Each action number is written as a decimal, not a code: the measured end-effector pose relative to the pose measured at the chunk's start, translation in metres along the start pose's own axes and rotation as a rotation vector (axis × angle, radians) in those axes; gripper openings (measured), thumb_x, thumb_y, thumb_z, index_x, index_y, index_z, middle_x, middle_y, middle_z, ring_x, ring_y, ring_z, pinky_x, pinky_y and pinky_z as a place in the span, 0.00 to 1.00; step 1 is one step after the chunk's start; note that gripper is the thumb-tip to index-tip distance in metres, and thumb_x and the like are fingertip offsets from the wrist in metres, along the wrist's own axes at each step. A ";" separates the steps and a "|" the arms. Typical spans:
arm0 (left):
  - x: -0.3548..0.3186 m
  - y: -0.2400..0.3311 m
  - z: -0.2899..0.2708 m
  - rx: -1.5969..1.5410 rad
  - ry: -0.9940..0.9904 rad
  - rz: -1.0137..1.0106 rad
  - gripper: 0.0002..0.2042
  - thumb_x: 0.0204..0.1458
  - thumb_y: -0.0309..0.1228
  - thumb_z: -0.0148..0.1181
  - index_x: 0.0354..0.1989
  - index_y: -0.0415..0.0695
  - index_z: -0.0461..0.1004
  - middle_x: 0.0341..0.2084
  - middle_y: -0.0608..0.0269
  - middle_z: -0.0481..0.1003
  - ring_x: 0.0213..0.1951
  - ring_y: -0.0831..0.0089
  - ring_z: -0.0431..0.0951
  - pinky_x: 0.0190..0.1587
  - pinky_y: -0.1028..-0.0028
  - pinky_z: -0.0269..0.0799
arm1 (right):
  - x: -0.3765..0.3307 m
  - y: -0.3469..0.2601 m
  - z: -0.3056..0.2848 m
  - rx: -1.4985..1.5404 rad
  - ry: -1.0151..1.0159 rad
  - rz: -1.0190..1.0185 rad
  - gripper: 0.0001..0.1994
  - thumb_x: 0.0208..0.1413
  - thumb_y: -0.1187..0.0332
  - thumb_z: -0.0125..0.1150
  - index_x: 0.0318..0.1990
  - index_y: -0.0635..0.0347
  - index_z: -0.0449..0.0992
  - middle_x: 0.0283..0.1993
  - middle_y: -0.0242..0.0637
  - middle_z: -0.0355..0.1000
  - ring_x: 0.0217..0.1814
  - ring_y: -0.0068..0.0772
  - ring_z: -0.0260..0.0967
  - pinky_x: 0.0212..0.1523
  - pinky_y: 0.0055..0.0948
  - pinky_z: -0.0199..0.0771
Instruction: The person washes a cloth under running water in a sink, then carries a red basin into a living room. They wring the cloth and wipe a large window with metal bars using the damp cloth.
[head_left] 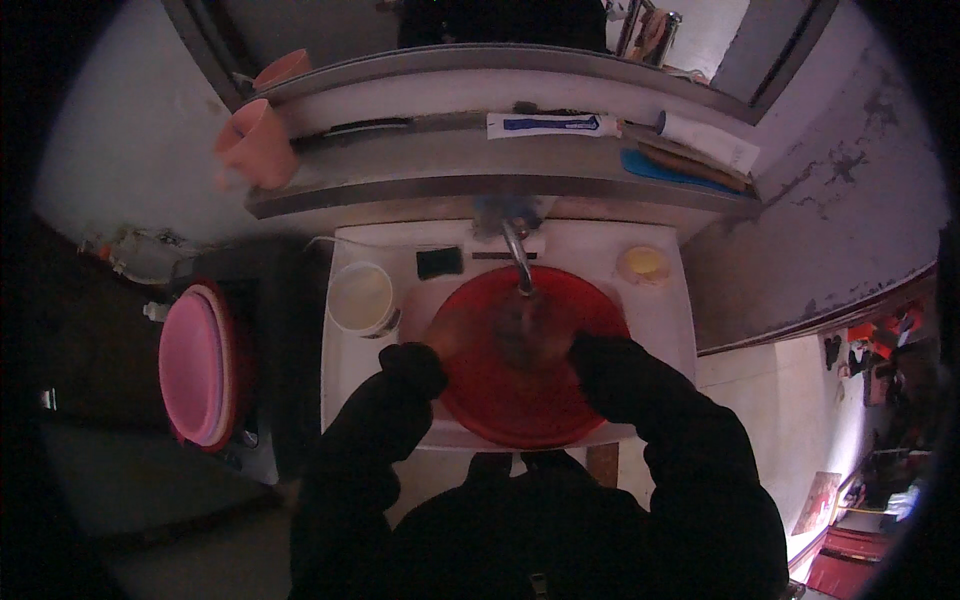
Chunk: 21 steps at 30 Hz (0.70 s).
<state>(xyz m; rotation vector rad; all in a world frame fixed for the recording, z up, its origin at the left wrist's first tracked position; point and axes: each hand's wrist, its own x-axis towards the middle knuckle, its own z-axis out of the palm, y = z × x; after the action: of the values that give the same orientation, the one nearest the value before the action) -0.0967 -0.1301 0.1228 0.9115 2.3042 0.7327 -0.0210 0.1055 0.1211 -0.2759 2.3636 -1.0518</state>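
Note:
A red basin (520,415) sits in the white sink (340,385) under a metal faucet (518,250). Both my arms, in dark sleeves, reach over it from the lower edge. My left hand (458,338) is at the basin's left side, smeared and dim. Over the right part of the basin is my right hand (560,345), also blurred. Something dark and indistinct (520,338) lies between them below the spout. Whether either hand grips anything does not show, as the fingers are lost in blur and shadow.
A white tub (362,300) and a dark green scouring pad (440,262) stand left of the faucet; a yellow soap dish (645,265) is at right. The shelf (450,165) above holds a pink cup (258,145) and tubes (555,125). Stacked pink basins (195,365) are far left.

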 end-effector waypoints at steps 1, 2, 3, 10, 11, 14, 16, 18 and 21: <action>0.004 0.003 0.005 -0.100 0.004 0.007 0.20 0.59 0.38 0.54 0.59 0.46 0.71 0.54 0.50 0.74 0.56 0.54 0.74 0.61 0.60 0.67 | -0.009 -0.014 -0.003 0.026 -0.018 -0.017 0.16 0.61 0.62 0.59 0.54 0.57 0.72 0.53 0.39 0.73 0.56 0.33 0.71 0.58 0.36 0.72; 0.007 0.006 0.009 -0.188 0.001 0.079 0.22 0.58 0.40 0.55 0.60 0.47 0.70 0.55 0.51 0.74 0.57 0.56 0.73 0.61 0.60 0.66 | -0.022 -0.026 -0.011 0.070 -0.054 -0.040 0.16 0.61 0.62 0.59 0.54 0.56 0.72 0.53 0.39 0.73 0.56 0.33 0.71 0.58 0.37 0.72; 0.011 0.012 0.013 -0.276 -0.009 0.150 0.23 0.58 0.41 0.56 0.62 0.49 0.69 0.56 0.52 0.73 0.59 0.57 0.72 0.62 0.61 0.66 | -0.037 -0.036 -0.026 0.153 -0.090 -0.047 0.16 0.61 0.62 0.59 0.54 0.56 0.72 0.53 0.39 0.73 0.56 0.33 0.71 0.58 0.37 0.72; 0.010 0.073 -0.005 -0.487 -0.241 0.263 0.24 0.58 0.42 0.57 0.62 0.48 0.68 0.57 0.51 0.71 0.58 0.56 0.72 0.61 0.58 0.66 | -0.080 -0.030 -0.102 0.564 0.082 -0.203 0.20 0.59 0.63 0.63 0.57 0.56 0.70 0.54 0.37 0.72 0.56 0.31 0.71 0.56 0.35 0.73; 0.009 0.080 -0.010 -0.480 -0.229 0.259 0.24 0.58 0.42 0.57 0.62 0.48 0.68 0.57 0.51 0.71 0.58 0.56 0.72 0.61 0.58 0.66 | -0.078 -0.015 -0.104 0.477 0.168 -0.299 0.21 0.59 0.62 0.63 0.57 0.56 0.70 0.54 0.37 0.72 0.55 0.31 0.71 0.56 0.35 0.73; 0.015 0.089 -0.017 -0.190 -0.083 0.266 0.25 0.58 0.42 0.58 0.62 0.48 0.67 0.57 0.51 0.71 0.58 0.56 0.72 0.61 0.56 0.66 | -0.055 0.032 -0.077 0.045 0.264 0.121 0.21 0.60 0.61 0.62 0.58 0.55 0.69 0.55 0.37 0.72 0.55 0.31 0.71 0.56 0.35 0.73; 0.029 0.085 -0.005 -0.010 -0.125 0.078 0.25 0.58 0.43 0.58 0.62 0.48 0.67 0.57 0.51 0.70 0.58 0.55 0.72 0.61 0.56 0.66 | -0.039 0.056 -0.045 -0.016 0.253 0.127 0.21 0.61 0.61 0.61 0.59 0.56 0.69 0.56 0.37 0.72 0.56 0.31 0.71 0.56 0.35 0.73; 0.047 0.074 0.017 0.041 -0.064 -0.102 0.23 0.59 0.42 0.57 0.61 0.47 0.68 0.56 0.50 0.70 0.57 0.57 0.73 0.59 0.56 0.68 | -0.024 0.069 -0.016 -0.030 0.228 0.116 0.21 0.61 0.60 0.60 0.59 0.56 0.69 0.56 0.37 0.72 0.56 0.31 0.71 0.56 0.35 0.73; 0.058 0.047 0.055 0.064 0.037 -0.130 0.19 0.61 0.38 0.54 0.58 0.45 0.70 0.55 0.49 0.72 0.55 0.60 0.74 0.58 0.58 0.69 | -0.012 0.078 0.007 0.017 0.158 0.096 0.21 0.62 0.60 0.59 0.60 0.56 0.69 0.57 0.37 0.71 0.57 0.31 0.71 0.57 0.35 0.73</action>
<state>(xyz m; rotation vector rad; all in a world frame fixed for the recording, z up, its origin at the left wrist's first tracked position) -0.0761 -0.0433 0.0986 0.7730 2.4060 0.6280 -0.0042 0.1585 0.0642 -0.0746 2.4793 -1.0824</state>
